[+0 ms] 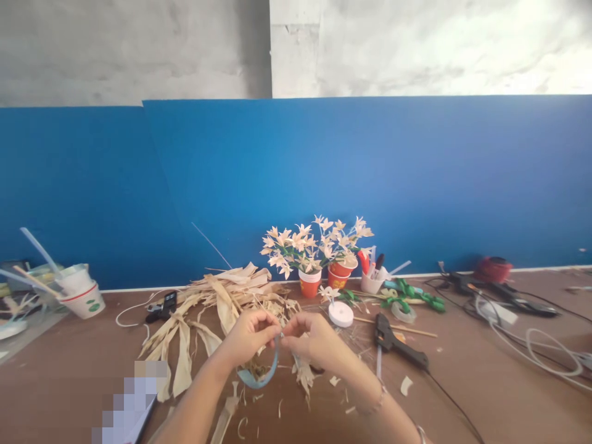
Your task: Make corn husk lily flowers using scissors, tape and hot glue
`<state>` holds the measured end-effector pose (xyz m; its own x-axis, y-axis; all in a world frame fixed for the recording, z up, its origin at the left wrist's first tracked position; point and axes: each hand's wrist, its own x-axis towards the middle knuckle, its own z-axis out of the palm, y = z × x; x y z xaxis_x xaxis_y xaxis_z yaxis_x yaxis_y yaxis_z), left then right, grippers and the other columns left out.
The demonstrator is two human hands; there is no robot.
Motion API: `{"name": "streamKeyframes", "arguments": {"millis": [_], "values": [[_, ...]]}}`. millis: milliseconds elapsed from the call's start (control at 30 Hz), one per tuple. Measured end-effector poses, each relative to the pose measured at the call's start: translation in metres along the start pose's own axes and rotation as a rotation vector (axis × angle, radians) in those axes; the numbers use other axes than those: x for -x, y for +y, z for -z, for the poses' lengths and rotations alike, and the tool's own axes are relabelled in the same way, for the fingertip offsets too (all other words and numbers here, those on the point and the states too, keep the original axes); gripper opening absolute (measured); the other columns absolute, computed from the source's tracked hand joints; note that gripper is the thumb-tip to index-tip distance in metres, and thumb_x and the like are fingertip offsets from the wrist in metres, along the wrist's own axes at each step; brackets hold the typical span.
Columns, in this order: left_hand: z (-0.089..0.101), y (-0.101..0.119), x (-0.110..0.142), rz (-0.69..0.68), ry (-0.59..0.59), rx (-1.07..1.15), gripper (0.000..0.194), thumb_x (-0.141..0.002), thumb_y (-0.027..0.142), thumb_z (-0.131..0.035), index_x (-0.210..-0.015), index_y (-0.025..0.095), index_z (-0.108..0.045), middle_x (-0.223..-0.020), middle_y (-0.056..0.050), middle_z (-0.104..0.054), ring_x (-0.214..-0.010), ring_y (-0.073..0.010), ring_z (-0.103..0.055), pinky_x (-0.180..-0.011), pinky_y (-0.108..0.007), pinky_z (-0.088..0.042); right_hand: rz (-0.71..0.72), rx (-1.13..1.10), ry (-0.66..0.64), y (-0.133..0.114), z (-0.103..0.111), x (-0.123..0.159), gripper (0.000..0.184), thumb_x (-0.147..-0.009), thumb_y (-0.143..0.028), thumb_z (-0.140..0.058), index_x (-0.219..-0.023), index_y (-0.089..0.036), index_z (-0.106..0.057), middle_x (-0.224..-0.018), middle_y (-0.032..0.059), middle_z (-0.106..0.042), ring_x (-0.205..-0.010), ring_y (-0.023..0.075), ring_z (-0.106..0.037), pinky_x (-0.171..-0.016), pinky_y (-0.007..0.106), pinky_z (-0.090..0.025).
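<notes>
My left hand [248,337] and my right hand [311,338] meet above the brown table [462,394], both with fingers pinched. Between them they hold a light blue strip [268,373] that curves down in a loop below the fingertips. Bits of dried husk sit inside the loop. Just behind the hands lies a pile of dried corn husk leaves [217,305]. Small husk scraps [406,385] are scattered on the table around my wrists.
Husk flowers [314,243] stand in orange cups at the back. A black glue gun [398,345] lies to the right, beside a white tape roll [341,313], green ribbon [411,296] and cables [531,345]. White cups with sticks [81,293] sit far left. A blue board [370,185] backs the table.
</notes>
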<state>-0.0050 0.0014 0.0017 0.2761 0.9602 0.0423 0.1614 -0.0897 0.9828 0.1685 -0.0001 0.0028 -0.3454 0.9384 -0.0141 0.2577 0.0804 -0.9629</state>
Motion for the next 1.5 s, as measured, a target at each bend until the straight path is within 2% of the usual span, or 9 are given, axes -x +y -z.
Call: {"name": "streamKeyframes", "arguments": {"millis": [67, 233, 333, 467, 633, 967, 1200, 1400, 1500], "values": [[-0.001, -0.001, -0.002, 0.009, 0.000, -0.010, 0.020, -0.067, 0.033, -0.067, -0.067, 0.014, -0.061, -0.055, 0.002, -0.058, -0.050, -0.0115, -0.055, -0.050, -0.022, -0.041, 0.085, 0.169, 0.110, -0.002, -0.003, 0.002, 0.005, -0.065, -0.015, -0.060, -0.064, -0.015, -0.064, -0.062, 0.0008, -0.065, -0.059, 0.0115, -0.053, -0.056, 0.021, -0.038], [0.000, -0.005, -0.003, 0.009, -0.027, -0.017, 0.013, -0.063, 0.022, -0.069, -0.073, 0.015, -0.065, -0.064, 0.000, -0.064, -0.057, -0.0120, -0.058, -0.055, -0.022, -0.043, 0.245, 0.368, 0.153, -0.001, -0.003, 0.003, 0.012, -0.069, -0.012, -0.055, -0.064, -0.016, -0.065, -0.063, 0.0012, -0.066, -0.060, 0.0131, -0.056, -0.061, 0.023, -0.038], [0.000, -0.009, -0.003, 0.063, -0.038, -0.042, 0.013, -0.066, 0.027, -0.067, -0.072, 0.015, -0.063, -0.053, 0.001, -0.061, -0.046, -0.0111, -0.054, -0.045, -0.021, -0.040, 0.318, 0.494, 0.185, 0.003, -0.002, 0.001, 0.010, -0.071, -0.013, -0.058, -0.065, -0.017, -0.065, -0.063, 0.0003, -0.066, -0.063, 0.0140, -0.056, -0.067, 0.025, -0.038], [-0.005, -0.010, -0.004, 0.141, -0.056, -0.012, 0.024, -0.072, 0.039, -0.064, -0.080, 0.017, -0.059, -0.046, 0.003, -0.058, -0.036, -0.0118, -0.051, -0.038, -0.021, -0.037, 0.338, 0.566, 0.195, 0.005, 0.001, -0.001, 0.011, -0.074, -0.014, -0.058, -0.067, -0.019, -0.064, -0.063, -0.0012, -0.065, -0.065, 0.0143, -0.056, -0.072, 0.027, -0.036], [-0.008, -0.009, -0.007, 0.032, -0.004, 0.044, 0.023, -0.067, 0.036, -0.068, -0.071, 0.015, -0.059, -0.061, 0.001, -0.062, -0.054, -0.0142, -0.061, -0.054, -0.025, -0.047, 0.273, 0.556, 0.183, 0.001, 0.006, 0.001, 0.010, -0.073, -0.016, -0.058, -0.068, -0.018, -0.066, -0.065, 0.0000, -0.066, -0.067, 0.0155, -0.055, -0.070, 0.026, -0.036], [-0.003, -0.006, -0.004, -0.068, 0.012, 0.006, 0.016, -0.068, 0.031, -0.068, -0.071, 0.015, -0.065, -0.067, -0.002, -0.065, -0.054, -0.0135, -0.060, -0.056, -0.025, -0.048, -0.004, 0.031, -0.099, -0.005, 0.015, 0.001, 0.012, -0.072, -0.024, -0.060, -0.066, -0.014, -0.065, -0.056, -0.0019, -0.060, -0.045, 0.0067, -0.039, -0.046, 0.019, -0.027], [-0.003, -0.001, 0.000, -0.138, -0.049, 0.022, 0.018, -0.073, 0.033, -0.065, -0.071, 0.015, -0.064, -0.071, -0.002, -0.063, -0.055, -0.0128, -0.059, -0.055, -0.024, -0.047, -0.026, -0.382, -0.361, 0.003, 0.018, -0.002, 0.028, -0.070, -0.040, -0.067, -0.067, -0.013, -0.064, -0.063, 0.0024, -0.064, -0.057, 0.0103, -0.053, -0.060, 0.023, -0.040], [-0.007, -0.002, -0.001, -0.090, 0.013, -0.026, 0.017, -0.073, 0.031, -0.064, -0.069, 0.015, -0.062, -0.062, 0.001, -0.060, -0.050, -0.0104, -0.055, -0.052, -0.022, -0.042, 0.045, 0.148, 0.086, 0.002, 0.003, -0.002, 0.008, -0.064, -0.021, -0.068, -0.066, -0.015, -0.064, -0.062, -0.0002, -0.063, -0.058, 0.0112, -0.052, -0.056, 0.021, -0.036], [-0.006, -0.003, -0.002, -0.034, 0.032, -0.015, 0.017, -0.068, 0.031, -0.067, -0.069, 0.014, -0.064, -0.056, 0.001, -0.060, -0.049, -0.0120, -0.056, -0.050, -0.023, -0.042, 0.086, 0.263, 0.130, 0.000, 0.002, -0.001, 0.009, -0.066, -0.020, -0.064, -0.059, -0.014, -0.064, -0.056, -0.0016, -0.060, -0.055, 0.0107, -0.049, -0.054, 0.021, -0.034]]}}
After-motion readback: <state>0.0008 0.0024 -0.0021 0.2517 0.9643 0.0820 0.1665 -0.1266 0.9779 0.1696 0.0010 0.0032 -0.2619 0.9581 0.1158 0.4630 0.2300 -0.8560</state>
